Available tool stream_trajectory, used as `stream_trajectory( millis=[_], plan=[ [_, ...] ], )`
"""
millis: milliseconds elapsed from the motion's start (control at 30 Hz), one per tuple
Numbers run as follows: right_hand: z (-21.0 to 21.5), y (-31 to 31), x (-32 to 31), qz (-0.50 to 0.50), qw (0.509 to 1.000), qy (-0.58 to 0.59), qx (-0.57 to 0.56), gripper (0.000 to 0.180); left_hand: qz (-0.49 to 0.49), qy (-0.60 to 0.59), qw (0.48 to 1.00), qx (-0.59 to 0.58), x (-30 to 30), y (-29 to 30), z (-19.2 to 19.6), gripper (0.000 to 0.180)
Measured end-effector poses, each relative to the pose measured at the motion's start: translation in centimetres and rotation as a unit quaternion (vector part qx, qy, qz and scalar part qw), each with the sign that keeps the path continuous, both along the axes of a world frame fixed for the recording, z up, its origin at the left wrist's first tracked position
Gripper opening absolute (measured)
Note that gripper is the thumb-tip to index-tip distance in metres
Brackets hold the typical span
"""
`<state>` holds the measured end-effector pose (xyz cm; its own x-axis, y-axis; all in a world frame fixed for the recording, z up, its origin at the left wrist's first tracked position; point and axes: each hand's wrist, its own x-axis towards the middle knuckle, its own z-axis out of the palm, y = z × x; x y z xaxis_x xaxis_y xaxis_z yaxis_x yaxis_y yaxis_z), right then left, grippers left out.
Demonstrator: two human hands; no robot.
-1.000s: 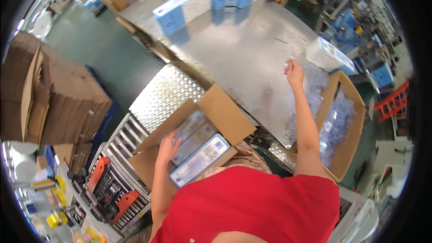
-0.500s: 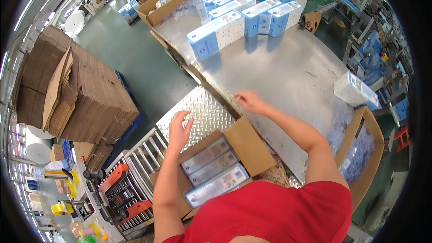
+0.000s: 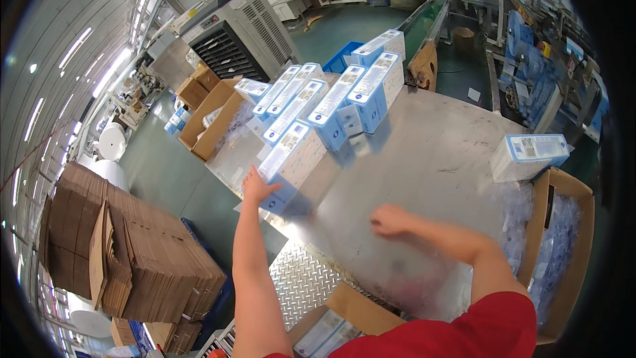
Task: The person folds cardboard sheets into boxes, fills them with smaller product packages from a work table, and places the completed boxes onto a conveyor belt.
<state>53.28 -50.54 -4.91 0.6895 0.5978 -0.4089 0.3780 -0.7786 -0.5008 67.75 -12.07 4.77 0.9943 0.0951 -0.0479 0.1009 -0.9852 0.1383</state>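
1. I am at the step of fetching a box: my left hand is stretched out to the near end of the nearest blue-and-white box, fingers spread flat against its end face. It touches but has no grasp round the box as far as I can see.
2. That box stands at the near left of the steel table, first in a row of like boxes running away to the far side.
3. My right hand hovers over the bare middle of the table, holding nothing; it is blurred, so how far its fingers are curled I cannot tell.
4. The next move, I judge, calls for the right hand to come across to the box's other side, so the two hands can clamp it and draw it toward me without tipping its neighbours.
5. Near me, below the table edge, an open carton already holds flat boxes.
6. On the right lie a single box and a carton of clear bags; to the left is a stack of flat cardboard.
7. Nothing stands between my hands and the box; only the close-packed row could snag.
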Motion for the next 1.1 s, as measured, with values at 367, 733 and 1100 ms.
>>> stream_trajectory(
  millis=[367,733,1100],
  plan=[
    [8.4,-7.3,31.8,-0.188,0.818,-0.528,-0.13,0.038,-0.232,0.129,0.951,0.155,-13.8,-3.2,2.1,0.103],
    [10.7,7.9,20.5,0.187,0.913,-0.362,-0.02,0.08,-0.183,0.072,0.975,0.099,-14.0,-5.5,1.6,0.099],
    [8.7,7.1,12.8,-0.021,0.946,-0.324,0.015,0.066,-0.261,-0.057,0.963,0.015,-14.6,-11.3,0.4,0.077]
  ],
)
